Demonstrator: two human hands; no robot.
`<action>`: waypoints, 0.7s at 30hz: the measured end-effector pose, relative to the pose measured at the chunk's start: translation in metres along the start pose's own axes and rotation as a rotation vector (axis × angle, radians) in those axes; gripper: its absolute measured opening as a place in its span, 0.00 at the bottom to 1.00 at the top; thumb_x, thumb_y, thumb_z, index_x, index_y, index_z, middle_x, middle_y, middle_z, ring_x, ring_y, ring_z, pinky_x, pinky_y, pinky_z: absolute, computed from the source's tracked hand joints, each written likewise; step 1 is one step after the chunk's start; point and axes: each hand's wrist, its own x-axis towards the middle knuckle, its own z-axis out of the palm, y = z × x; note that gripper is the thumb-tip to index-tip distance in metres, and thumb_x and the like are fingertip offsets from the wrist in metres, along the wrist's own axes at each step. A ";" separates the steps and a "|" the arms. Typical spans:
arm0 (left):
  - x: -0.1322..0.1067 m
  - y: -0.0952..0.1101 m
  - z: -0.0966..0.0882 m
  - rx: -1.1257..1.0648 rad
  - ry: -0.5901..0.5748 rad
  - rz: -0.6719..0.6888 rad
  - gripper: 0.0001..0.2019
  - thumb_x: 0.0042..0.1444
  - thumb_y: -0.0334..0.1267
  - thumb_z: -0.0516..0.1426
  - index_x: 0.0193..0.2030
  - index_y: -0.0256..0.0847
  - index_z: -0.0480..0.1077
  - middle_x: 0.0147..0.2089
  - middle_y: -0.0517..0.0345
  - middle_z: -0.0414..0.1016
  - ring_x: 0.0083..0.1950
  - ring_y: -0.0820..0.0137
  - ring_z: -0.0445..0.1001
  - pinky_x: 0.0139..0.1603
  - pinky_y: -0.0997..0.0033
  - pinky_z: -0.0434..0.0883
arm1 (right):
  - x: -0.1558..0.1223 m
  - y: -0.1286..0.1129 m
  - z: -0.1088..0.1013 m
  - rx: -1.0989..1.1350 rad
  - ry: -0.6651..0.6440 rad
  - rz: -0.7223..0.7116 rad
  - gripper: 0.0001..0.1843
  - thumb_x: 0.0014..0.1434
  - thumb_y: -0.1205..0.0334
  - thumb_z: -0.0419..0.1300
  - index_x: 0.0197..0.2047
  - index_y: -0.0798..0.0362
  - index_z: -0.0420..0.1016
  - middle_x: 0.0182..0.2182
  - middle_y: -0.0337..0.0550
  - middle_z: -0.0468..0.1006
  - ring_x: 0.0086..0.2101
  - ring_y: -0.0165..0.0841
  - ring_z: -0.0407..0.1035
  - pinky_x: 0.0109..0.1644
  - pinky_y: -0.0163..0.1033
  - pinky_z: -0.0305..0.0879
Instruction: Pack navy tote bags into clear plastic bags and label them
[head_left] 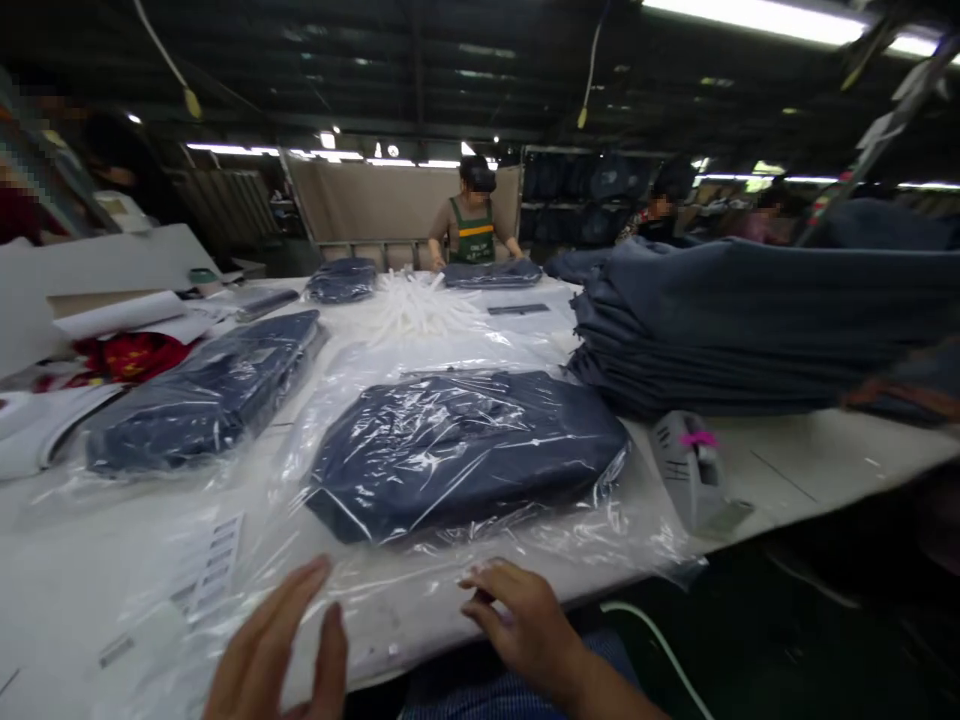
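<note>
Left hand is spread and right hand curled, its grip unclear, at bottom centre, below a navy fabric bundle already inside a clear plastic bag, apparently unsealed.

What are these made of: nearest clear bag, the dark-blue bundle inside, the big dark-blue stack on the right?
Clear bag: thin, glossy plastic film; see-through, crinkled, sharp highlights. Exact polymer can't be told.
Dark-blue bundle: probably fabric, from its soft, rounded folds; the film's glare masks its finish.
Dark-blue stack: likely smooth, matt cloth; drooping layers, no sharp highlights.
</note>
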 end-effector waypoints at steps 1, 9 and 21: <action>0.004 0.025 0.015 -0.078 -0.129 0.068 0.24 0.59 0.31 0.59 0.62 0.49 0.69 0.55 0.55 0.78 0.51 0.63 0.78 0.56 0.64 0.75 | -0.014 0.004 -0.018 -0.147 0.136 -0.132 0.10 0.62 0.65 0.62 0.47 0.48 0.79 0.38 0.43 0.82 0.39 0.33 0.76 0.48 0.38 0.71; -0.002 0.153 0.166 -0.492 -1.153 0.412 0.20 0.60 0.25 0.52 0.56 0.41 0.74 0.59 0.50 0.76 0.58 0.63 0.75 0.61 0.64 0.72 | -0.066 0.074 -0.138 -1.105 0.579 0.091 0.36 0.62 0.63 0.62 0.71 0.52 0.56 0.71 0.61 0.50 0.68 0.56 0.46 0.67 0.69 0.47; 0.011 0.224 0.241 -0.352 -1.092 0.362 0.15 0.65 0.32 0.50 0.52 0.43 0.74 0.46 0.52 0.80 0.46 0.61 0.79 0.49 0.63 0.76 | -0.055 0.092 -0.180 -0.745 0.627 -0.192 0.20 0.69 0.64 0.52 0.62 0.52 0.70 0.42 0.48 0.81 0.39 0.33 0.78 0.43 0.33 0.74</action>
